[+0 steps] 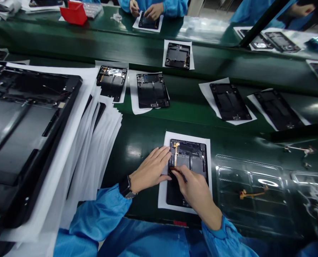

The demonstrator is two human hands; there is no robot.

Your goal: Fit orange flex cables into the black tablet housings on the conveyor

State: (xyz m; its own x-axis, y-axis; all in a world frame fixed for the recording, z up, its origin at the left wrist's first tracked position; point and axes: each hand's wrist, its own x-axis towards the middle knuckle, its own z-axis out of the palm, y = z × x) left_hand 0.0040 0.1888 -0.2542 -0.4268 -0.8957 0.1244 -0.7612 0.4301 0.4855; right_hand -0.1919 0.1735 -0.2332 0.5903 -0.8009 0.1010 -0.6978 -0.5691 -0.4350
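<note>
A black tablet frame (pixel 191 157) lies on a white paper sheet (pixel 208 167) on the green bench in front of me. An orange flex cable (pixel 175 151) runs down its left side. My left hand (pixel 150 167) rests flat on the frame's left edge, fingers stretched out. My right hand (pixel 193 187) is pinched on a thin dark tool (pixel 180 174) whose tip touches the lower end of the cable. A black watch (pixel 125 186) sits on my left wrist.
A tall stack of frames and paper sheets (pixel 41 135) fills the left. Clear plastic trays (pixel 252 189) with an orange cable (pixel 251 193) lie right. Several frames on paper ride the green belt (pixel 153 91). Another person's hands (pixel 148 12) work opposite, beside a red bin (pixel 74 13).
</note>
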